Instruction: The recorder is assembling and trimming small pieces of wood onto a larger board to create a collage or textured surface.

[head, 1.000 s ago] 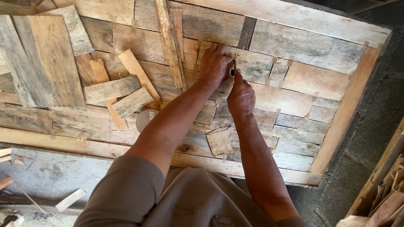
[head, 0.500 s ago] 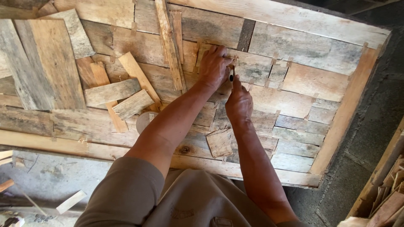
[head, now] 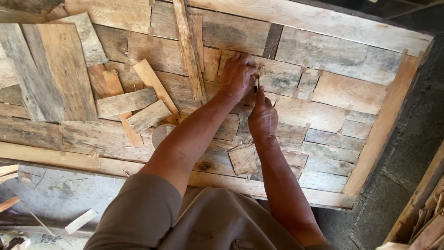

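Small dark pencil-like tool point(head: 255, 86) pinched in right hand point(head: 262, 118), tip on weathered patchwork wooden panel point(head: 323, 55)
Left hand point(head: 237, 76) open, flat near panel's far edge; tool looks light, stiff, best gripped mid-shaft

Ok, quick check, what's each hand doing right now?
Left hand: open, pressed flat on the wooden panel.
Right hand: closed on a small dark tool, its kind unclear.

loose offcuts point(head: 126, 103) on wooden panel point(head: 333, 55), left of both hands point(head: 238, 76)
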